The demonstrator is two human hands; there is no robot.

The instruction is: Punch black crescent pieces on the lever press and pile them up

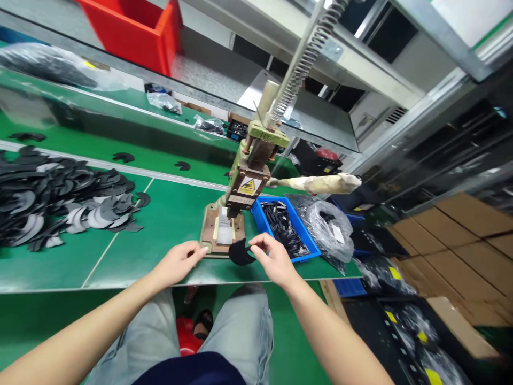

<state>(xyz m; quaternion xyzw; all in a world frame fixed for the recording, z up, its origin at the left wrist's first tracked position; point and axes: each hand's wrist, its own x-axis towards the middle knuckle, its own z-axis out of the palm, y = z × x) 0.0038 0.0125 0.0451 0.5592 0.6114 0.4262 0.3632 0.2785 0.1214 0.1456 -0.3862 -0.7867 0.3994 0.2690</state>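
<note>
Both forearms reach forward over the lap to the near edge of the green desk (160, 224). The left hand (179, 263) lies palm down with its fingers loosely curled, the fingertips touching the front left corner of the press base (208, 235); it grips nothing that I can see. The right hand (272, 259) is turned inward, thumb and forefinger pinching the upper edge of a black piece (240, 252) just in front of the base.

On the press (248, 182) there is a yellow warning label (247, 186) with a black triangle; its writing is too small to read.

The black piece is flat, dark and rounded, resting at the desk edge between the 2 hands. A padded lever handle (320, 184) sticks out to the right of the press. Just right of the right hand sits a blue tray (308, 250) of small black parts, and beside it a clear plastic bag (328, 224). A heap of black crescent shapes (60, 198) lies well apart on the left.
</note>
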